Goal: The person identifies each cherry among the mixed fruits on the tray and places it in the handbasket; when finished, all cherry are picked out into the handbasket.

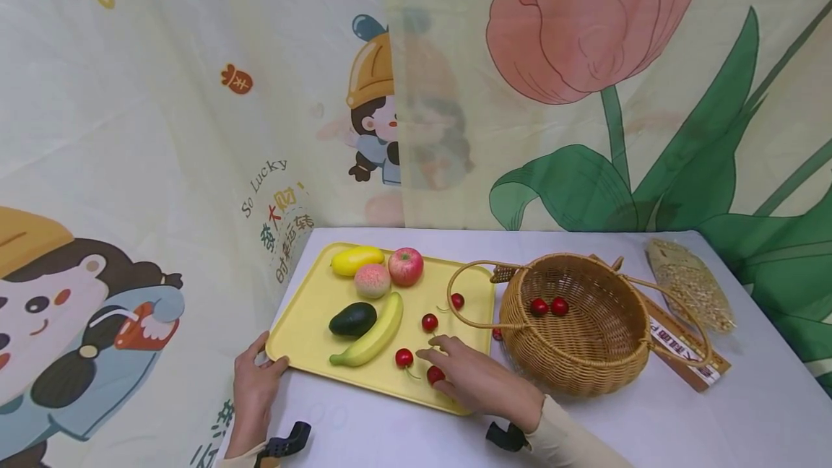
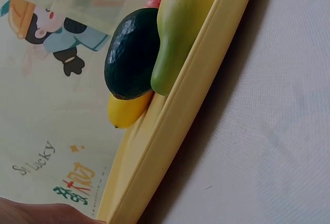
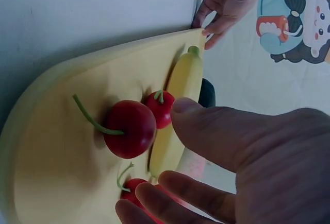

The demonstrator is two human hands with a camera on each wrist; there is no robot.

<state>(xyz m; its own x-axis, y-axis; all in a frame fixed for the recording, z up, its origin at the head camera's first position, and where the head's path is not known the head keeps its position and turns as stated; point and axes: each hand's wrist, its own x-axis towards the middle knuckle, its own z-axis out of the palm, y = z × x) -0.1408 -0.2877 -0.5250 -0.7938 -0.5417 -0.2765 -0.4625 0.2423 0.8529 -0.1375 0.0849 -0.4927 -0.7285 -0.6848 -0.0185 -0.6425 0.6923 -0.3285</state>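
Note:
My left hand grips the near left corner of a yellow tray. Over the tray's near right part hovers my right hand, its thumb and fingers spread apart with nothing held. Close by its fingertips lie a red cherry and another cherry, both with green stems in the right wrist view. Farther back on the tray are a cherry and one more cherry near the basket handle. A banana and a dark avocado lie left of the cherries.
A wicker basket holding two cherries stands right of the tray, one handle overhanging the tray. A peach, an apple and a yellow fruit sit at the tray's back. Behind the basket lie a box and a grain bag.

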